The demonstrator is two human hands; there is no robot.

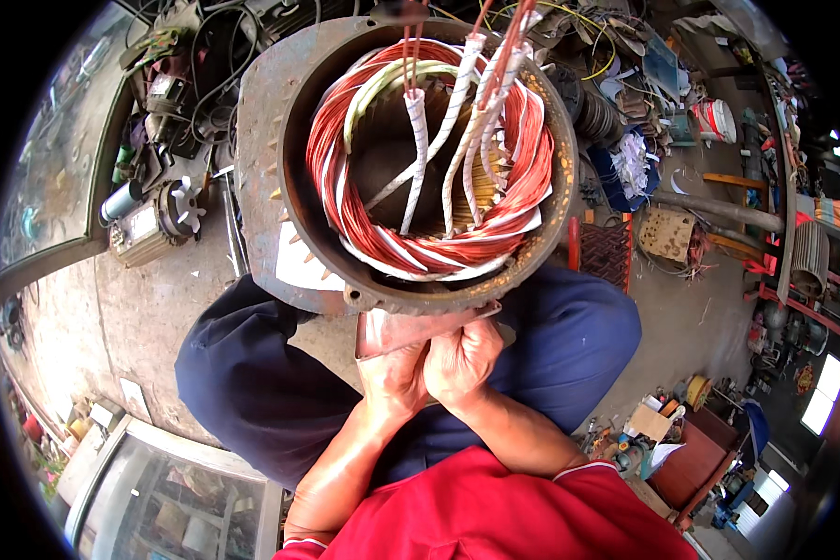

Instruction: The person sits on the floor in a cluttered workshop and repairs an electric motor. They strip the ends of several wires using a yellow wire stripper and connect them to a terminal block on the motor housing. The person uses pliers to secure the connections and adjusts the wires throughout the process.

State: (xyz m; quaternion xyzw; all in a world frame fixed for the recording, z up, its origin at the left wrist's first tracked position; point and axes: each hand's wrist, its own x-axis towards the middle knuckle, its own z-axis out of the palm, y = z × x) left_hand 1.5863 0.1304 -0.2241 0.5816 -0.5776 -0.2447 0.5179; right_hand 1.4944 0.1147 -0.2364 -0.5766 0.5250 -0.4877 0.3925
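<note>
In front of me a motor stator (555,233) stands with its round open end up. Its rusty iron housing surrounds a ring of red copper windings (345,210) laced with white tape. White sleeved lead wires (418,140) rise out of the bore, their bare red ends running upward. A flat reddish-brown piece (406,331) juts from the housing's near side. My left hand (392,378) is curled just under this piece. Pressed against it, my right hand (465,359) is closed too, close below the rim. The fingertips and whatever they grip are hidden.
The stator rests by a worn grey metal plate (261,121). At left lies a small motor with a fan (149,229), near a glass-fronted cabinet (173,485). On the right are a blue box of white scraps (633,168), a wooden block (665,233) and a long bar (719,213).
</note>
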